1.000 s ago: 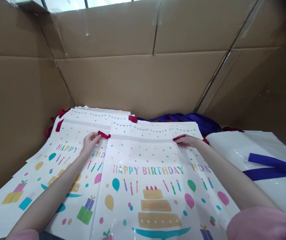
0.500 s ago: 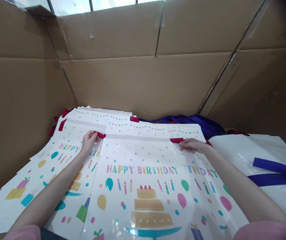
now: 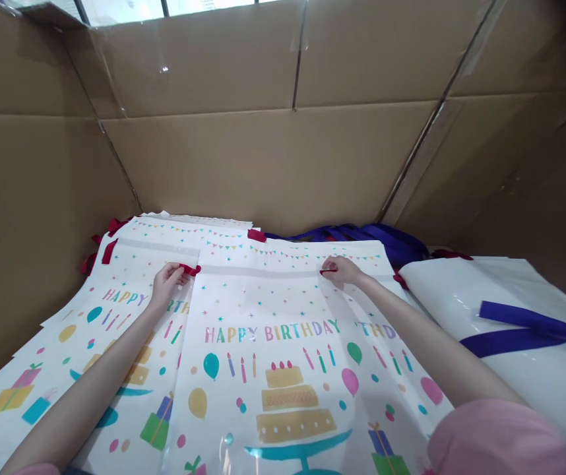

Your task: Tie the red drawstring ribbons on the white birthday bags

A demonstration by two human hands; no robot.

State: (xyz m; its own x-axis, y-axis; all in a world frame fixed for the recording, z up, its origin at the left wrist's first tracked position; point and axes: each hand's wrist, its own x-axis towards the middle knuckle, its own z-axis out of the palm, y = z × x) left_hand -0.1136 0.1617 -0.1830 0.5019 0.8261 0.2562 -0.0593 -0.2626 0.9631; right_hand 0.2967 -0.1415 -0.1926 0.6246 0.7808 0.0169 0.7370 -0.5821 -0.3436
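A white gift bag (image 3: 263,303) printed with "HAPPY BIRTHDAY", a cake and balloons lies flat in front of me. My left hand (image 3: 169,282) pinches a red ribbon (image 3: 191,270) at the bag's upper left. At the upper right, my right hand (image 3: 343,270) has its fingers closed over another short red ribbon (image 3: 326,272), mostly covered by them. Under and left of this bag, a stack of similar printed bags (image 3: 129,264) fans out, partly hidden by my left forearm. A red ribbon tab (image 3: 256,235) shows at the top edge.
Tall cardboard walls (image 3: 243,158) enclose the back and sides. Purple ribbons (image 3: 362,234) are bunched behind the bags. To the right lies a plain white glossy bag (image 3: 466,284) with a loose purple ribbon (image 3: 520,336) across it. Red ribbons (image 3: 94,251) hang at the stack's left edge.
My right hand has moved left and slightly up, its fingers now over the right red ribbon. The left hand keeps its pinch. The whole view has shifted a little.
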